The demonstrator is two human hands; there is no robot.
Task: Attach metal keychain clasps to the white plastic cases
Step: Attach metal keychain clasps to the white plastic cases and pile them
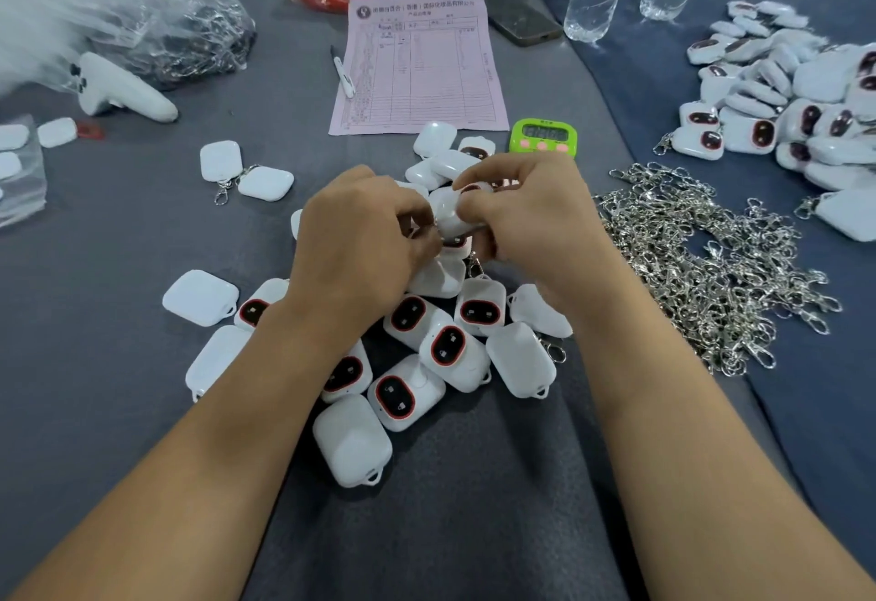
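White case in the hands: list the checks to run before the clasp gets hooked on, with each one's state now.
1. Case gripped: ok, the right hand holds the white case.
2. Clasp in the left hand: cannot tell, its curled fingers hide it.
3. Case's loop exposed: cannot tell, fingers cover it.
4. Spare clasps at hand: ok, the clasp pile lies right of the hands.
5. More cases waiting: ok, the case pile lies under the wrists.

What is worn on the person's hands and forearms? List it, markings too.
Nothing is worn. The left hand and right hand are bare: no gloves, rings or markings show. The left forearm and right forearm are bare to the frame's edge, without sleeve, watch or bracelet.
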